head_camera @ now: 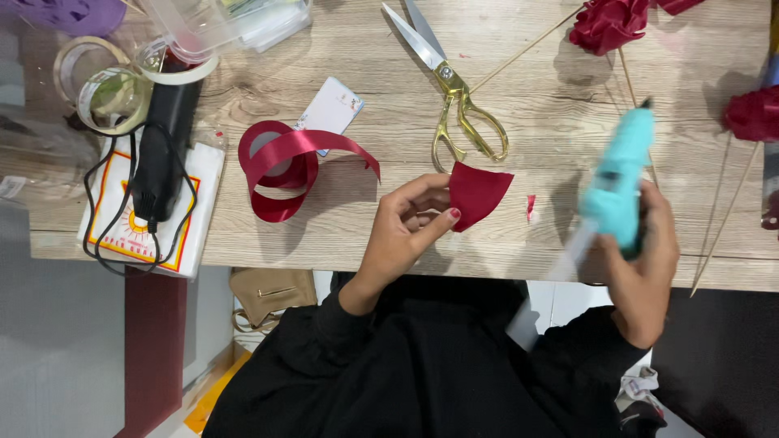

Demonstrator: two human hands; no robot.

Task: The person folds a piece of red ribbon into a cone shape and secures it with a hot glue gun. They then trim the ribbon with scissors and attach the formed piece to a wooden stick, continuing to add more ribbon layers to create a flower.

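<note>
At the bench's near edge, the left hand (pixel 406 223) pinches a red ribbon piece (pixel 479 193) jutting rightward from its fingers, while the right hand (pixel 645 259), well apart, clenches a teal glue gun (pixel 621 182) pointing away.

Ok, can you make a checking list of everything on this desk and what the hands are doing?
Surface: wooden table, pale grain, small red scraps.
Job's things: red ribbon piece pinched in left hand; turquoise glue gun in right hand.
Clutter: ribbon roll, gold scissors, white card, tape rolls, ribbon roses on sticks, clear plastic box.
Grips: both hands closed on their things.
Cables: black cord looped round a black tool on a white packet.
Surroundings: tan bag under the table.
</note>
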